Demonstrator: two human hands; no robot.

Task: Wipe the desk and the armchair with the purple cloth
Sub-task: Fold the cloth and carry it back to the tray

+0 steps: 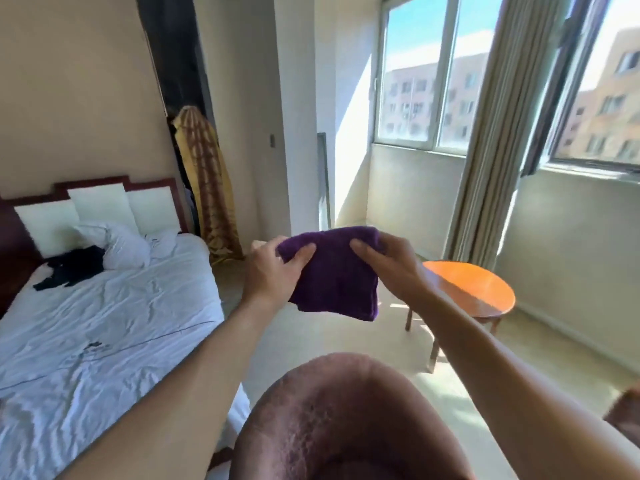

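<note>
The armchair (346,420) back is cut off by the bottom edge; its seat is out of view. Fingers of both hands are hidden behind the purple cloth (332,271) (thumbs alone show). Right of the armchair, a dark brown object (627,414) is cropped, unidentifiable.

Both forearms bare to frame edge, no sleeves visible. Left hand (273,271) and right hand (388,263) bare: no gloves, rings, watch or wristband seen. Fingers slender, nails short and unpainted where they showed.
</note>
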